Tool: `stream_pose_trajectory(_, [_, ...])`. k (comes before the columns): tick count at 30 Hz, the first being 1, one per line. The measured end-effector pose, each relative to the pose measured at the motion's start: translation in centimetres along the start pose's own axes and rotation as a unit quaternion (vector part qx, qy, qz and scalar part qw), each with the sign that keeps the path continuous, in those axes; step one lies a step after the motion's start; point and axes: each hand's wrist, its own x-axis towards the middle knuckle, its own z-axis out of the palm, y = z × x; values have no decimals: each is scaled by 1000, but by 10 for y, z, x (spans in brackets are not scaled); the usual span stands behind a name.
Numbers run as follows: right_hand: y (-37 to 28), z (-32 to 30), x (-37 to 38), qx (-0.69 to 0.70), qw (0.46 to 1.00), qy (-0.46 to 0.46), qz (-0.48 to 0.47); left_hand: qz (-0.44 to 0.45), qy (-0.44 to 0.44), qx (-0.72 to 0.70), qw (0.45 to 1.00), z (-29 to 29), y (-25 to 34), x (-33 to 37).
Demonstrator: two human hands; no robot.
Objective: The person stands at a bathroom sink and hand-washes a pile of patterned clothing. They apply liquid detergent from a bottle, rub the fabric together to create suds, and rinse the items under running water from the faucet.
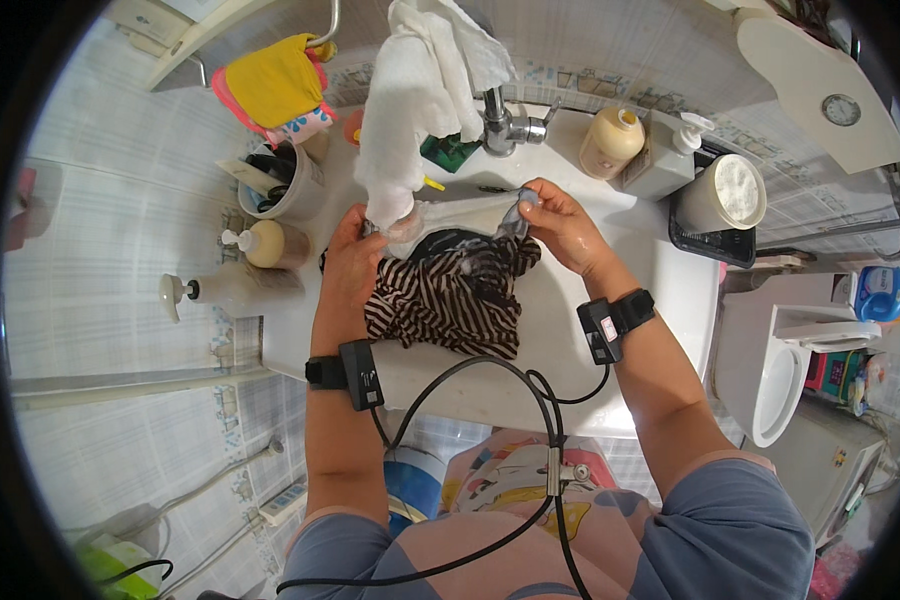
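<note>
A wet black-and-tan striped garment (450,305) lies bunched in the white washbasin (590,375), its upper part lifted between my two hands. My left hand (350,250) is closed on its left upper edge, the fingertips partly hidden behind a hanging white towel (395,120). With thumb and fingers, my right hand (567,228) pinches a grey-blue bit of cloth (515,215) at the right upper end, which seems joined to the garment. Dark wet folds (460,245) sag between the hands. Behind the cloth stands a chrome faucet (510,130), with the towel in front of it.
Pump bottles (275,245) and a white cup of brushes (290,180) line the left side. On the right stand a cream bottle (612,143), a grey pump bottle (660,155) and a white tub (720,195). A black cable (470,365) loops between my wrist straps.
</note>
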Motion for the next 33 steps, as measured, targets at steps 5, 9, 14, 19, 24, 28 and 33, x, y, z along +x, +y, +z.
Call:
stream_pose_trajectory(5, [-11,13,1,89,996,15,-3,7,11,147,989,-6,-4,-2])
stream_pose_trajectory(9, [-15,17,1,129,991,16,-9,-59,42,158,985,4,4,-5])
stream_pose_trajectory(14, [-23,22,-5,118,992,48,5,-35,35,-6,999,27,14,-14])
stream_pose_trajectory(19, [-27,24,-6,33,997,55,-32,-56,57,-48,996,33,14,-15])
stream_pose_trajectory(24, [-23,21,-4,-126,977,127,-113,-79,96,-14,992,43,7,-9])
stream_pose_trajectory(28, [-16,42,-9,-166,966,104,-169,-100,103,-82,986,43,-11,-3])
stream_pose_trajectory(33, [15,54,-15,-262,945,64,-187,-166,-69,-316,932,53,-14,-6])
